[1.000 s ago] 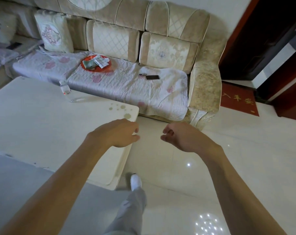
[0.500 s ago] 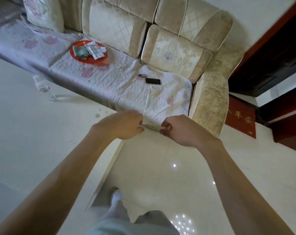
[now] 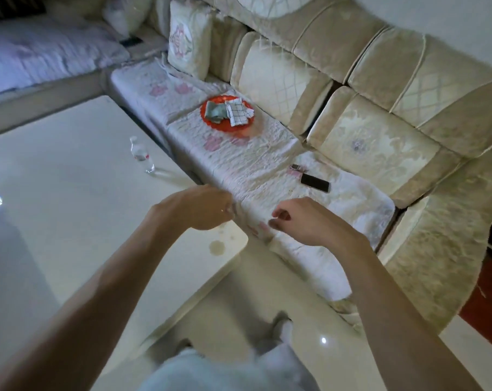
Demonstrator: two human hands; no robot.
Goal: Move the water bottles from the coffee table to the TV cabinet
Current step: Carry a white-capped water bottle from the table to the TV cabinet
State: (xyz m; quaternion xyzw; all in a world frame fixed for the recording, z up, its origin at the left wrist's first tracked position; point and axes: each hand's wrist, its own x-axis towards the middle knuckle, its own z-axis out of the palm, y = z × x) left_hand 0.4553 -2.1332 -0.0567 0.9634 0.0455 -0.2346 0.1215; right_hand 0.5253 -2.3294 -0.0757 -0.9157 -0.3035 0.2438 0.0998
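Observation:
One clear plastic water bottle [image 3: 142,154] with a white cap stands upright near the far edge of the white coffee table [image 3: 70,210]. My left hand [image 3: 195,207] hovers over the table's near right corner, fingers curled in, holding nothing. My right hand [image 3: 301,220] is level with it to the right, over the sofa's front edge, fingers loosely curled and empty. The bottle is well beyond my left hand, up and to the left. The TV cabinet is not in sight.
A beige sofa [image 3: 366,114] with a quilted cover runs behind the table. On its seat lie a red plate [image 3: 226,114] of folded cloths and a black phone [image 3: 315,182]. My legs and a white shoe [image 3: 284,328] stand on glossy tile between table and sofa.
The view has swung left and tilted. The bottle now appears nearer the middle of the view. Both hands stay curled, empty and level, a little farther forward.

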